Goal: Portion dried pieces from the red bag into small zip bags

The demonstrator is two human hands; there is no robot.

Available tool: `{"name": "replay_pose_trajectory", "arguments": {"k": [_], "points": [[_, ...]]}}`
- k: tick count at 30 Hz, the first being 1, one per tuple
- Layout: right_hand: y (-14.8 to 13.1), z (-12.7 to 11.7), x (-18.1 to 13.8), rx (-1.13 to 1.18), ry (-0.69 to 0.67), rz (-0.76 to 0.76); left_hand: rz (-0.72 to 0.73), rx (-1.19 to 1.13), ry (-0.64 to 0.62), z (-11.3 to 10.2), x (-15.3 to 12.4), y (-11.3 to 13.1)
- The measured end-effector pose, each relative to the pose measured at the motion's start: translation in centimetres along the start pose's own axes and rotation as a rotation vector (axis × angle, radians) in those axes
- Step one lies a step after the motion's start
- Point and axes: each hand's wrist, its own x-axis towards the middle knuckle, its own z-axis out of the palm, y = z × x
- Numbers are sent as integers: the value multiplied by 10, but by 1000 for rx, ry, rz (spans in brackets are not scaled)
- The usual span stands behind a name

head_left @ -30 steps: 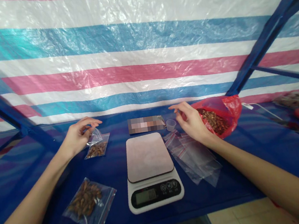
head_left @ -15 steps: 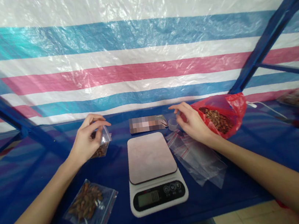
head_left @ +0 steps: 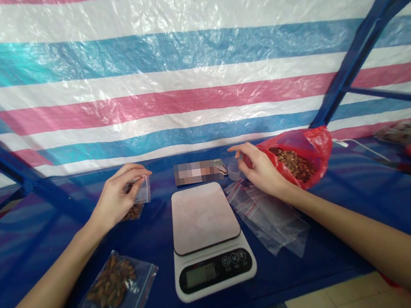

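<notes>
At the left back, my left hand (head_left: 119, 191) pinches the top of a small clear zip bag (head_left: 142, 193). Brown pieces lie in its lower part, partly hidden behind the hand. My right hand (head_left: 259, 167) hovers over the right side with its fingers apart, the thumb close beside a small clear cup (head_left: 234, 171); whether they touch I cannot tell. Below it lie several flat clear zip bags (head_left: 271, 218). A red plastic bag (head_left: 321, 145) holding brown dried pieces (head_left: 294, 162) lies open just right of that hand.
A white kitchen scale (head_left: 205, 218) with a lit display stands in the middle of the blue table (head_left: 146, 254). Another zip bag of brown pieces (head_left: 112, 284) rests at the front left. Behind the scale lies a flat blurred packet (head_left: 198, 172). Blue frame posts (head_left: 353, 46) rise at both sides.
The view has shifted slightly, moving the table things a little to the left. The bag in my left hand sits slightly differently. My right hand keeps its place by the cup.
</notes>
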Motion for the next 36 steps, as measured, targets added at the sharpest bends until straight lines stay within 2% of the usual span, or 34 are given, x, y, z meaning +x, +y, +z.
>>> {"name": "replay_pose_trajectory", "arguments": {"k": [5, 10, 12, 15, 18, 23, 26, 28, 31, 36], "points": [[-3, -1, 0, -16, 43, -4, 34, 1, 108, -4, 1, 10], [-18, -5, 0, -22, 72, -36, 100, 34, 298, -8, 1, 33], [-24, -6, -1, -11, 81, -48, 128, 32, 328, -6, 3, 44], [-32, -5, -4, 19, 64, -45, 146, -20, 281, -1, 14, 60], [-43, -5, -6, 60, 19, -62, 237, -91, 165, 9, 33, 81], [-60, -7, -11, 195, -98, -140, 429, -301, -23, 37, 57, 126], [-66, -4, -15, 318, -96, -153, 506, -408, -139, 56, 59, 144], [-69, -2, -17, 415, -88, -105, 545, -436, -170, 66, 57, 148], [-73, 1, -18, 537, -130, 30, 545, -447, -138, 72, 55, 145], [-77, -2, -15, 718, -227, 222, 442, -443, -100, 65, 55, 138]]}}
